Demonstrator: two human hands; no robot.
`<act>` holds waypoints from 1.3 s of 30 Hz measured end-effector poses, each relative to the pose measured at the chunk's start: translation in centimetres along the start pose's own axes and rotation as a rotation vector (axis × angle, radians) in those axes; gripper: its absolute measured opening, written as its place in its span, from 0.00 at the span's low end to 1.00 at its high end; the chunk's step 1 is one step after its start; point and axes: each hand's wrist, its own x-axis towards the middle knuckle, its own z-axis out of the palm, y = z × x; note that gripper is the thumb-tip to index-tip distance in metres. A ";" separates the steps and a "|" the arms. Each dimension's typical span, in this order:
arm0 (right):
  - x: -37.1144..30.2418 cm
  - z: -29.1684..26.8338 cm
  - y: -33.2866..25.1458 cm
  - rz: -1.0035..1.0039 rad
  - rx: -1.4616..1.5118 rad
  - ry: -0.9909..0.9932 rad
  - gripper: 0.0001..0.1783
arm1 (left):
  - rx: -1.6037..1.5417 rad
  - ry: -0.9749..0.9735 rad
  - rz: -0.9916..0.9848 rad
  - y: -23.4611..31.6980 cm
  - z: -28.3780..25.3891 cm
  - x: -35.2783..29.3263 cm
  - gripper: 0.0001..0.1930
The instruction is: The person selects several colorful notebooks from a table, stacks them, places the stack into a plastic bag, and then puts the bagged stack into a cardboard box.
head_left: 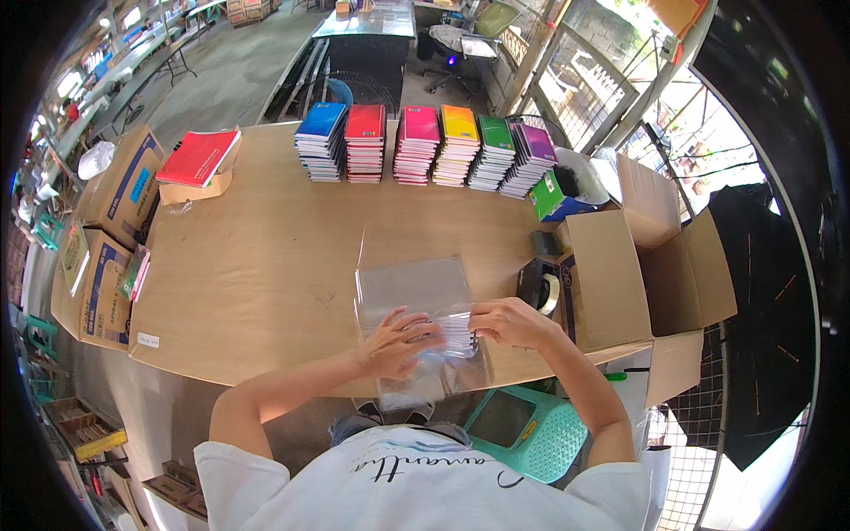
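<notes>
At the table's near edge, a small stack of spiral notebooks (459, 337) lies with its white page edges showing, partly covered by clear plastic. My left hand (400, 340) rests over the stack's left side, fingers spread. At the stack's right side, my right hand (513, 322) pinches the edge of the clear plastic bag (456, 308); its fingertips are partly hidden. Just beyond both hands lie flat clear plastic bags (412, 279). More loose plastic (425, 376) hangs at the table's near edge, below my left hand.
Stacks of blue (320, 142), red (366, 143), pink (416, 144), yellow, green and purple notebooks line the table's far side. An open carton (611, 274) and a tape dispenser (537, 288) stand right. Cartons (124, 190) stand left. A teal stool (531, 434) sits below the table.
</notes>
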 end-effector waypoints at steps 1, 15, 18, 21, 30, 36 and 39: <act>0.0 0.3 0.4 0.010 0.004 -0.001 0.07 | 0.044 -0.055 0.036 -0.3 -0.5 0.4 0.39; 0.6 10.6 0.9 0.336 1.182 0.537 0.55 | -0.014 0.218 -0.024 0.8 2.9 1.5 0.34; 0.3 10.6 0.8 0.393 1.192 0.495 0.60 | -0.476 0.532 -0.195 3.1 1.7 2.1 0.27; 0.5 10.6 1.3 0.343 1.202 0.496 0.57 | -0.351 0.450 -0.233 3.7 0.7 2.6 0.21; 0.7 7.4 1.6 0.328 1.636 1.183 0.27 | -0.696 0.441 -0.498 3.3 5.4 4.0 0.23; -0.2 8.3 1.3 0.437 0.825 0.547 0.22 | -1.045 0.578 -0.504 1.9 5.9 5.1 0.28; -0.1 8.7 0.8 0.466 1.060 0.768 0.22 | -1.023 0.468 -0.572 1.7 5.4 5.5 0.28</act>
